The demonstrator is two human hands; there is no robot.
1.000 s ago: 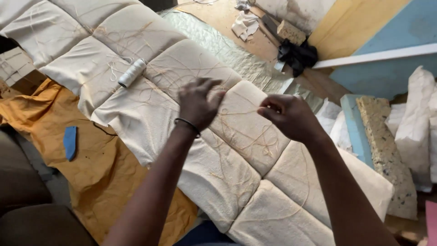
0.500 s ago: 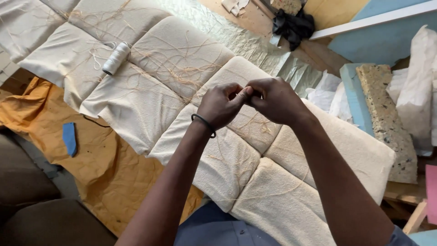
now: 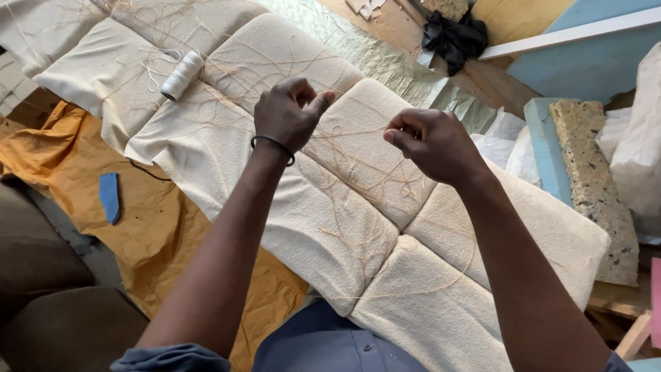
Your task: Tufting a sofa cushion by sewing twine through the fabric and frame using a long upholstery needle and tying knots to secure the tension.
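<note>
The left hand (image 3: 292, 114) and right hand (image 3: 434, 141) hover apart above the cream tufted cushion (image 3: 330, 220), fingers pinched shut on a thin thread (image 3: 358, 131) stretched between them. This looks like tightening a stitch or knot; next calls for steady, even pulling, judging by the tension.

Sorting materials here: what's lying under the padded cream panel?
An orange cloth spreads out from beneath the padded cream panel on its left side; whatever supports the panel underneath is covered.
</note>
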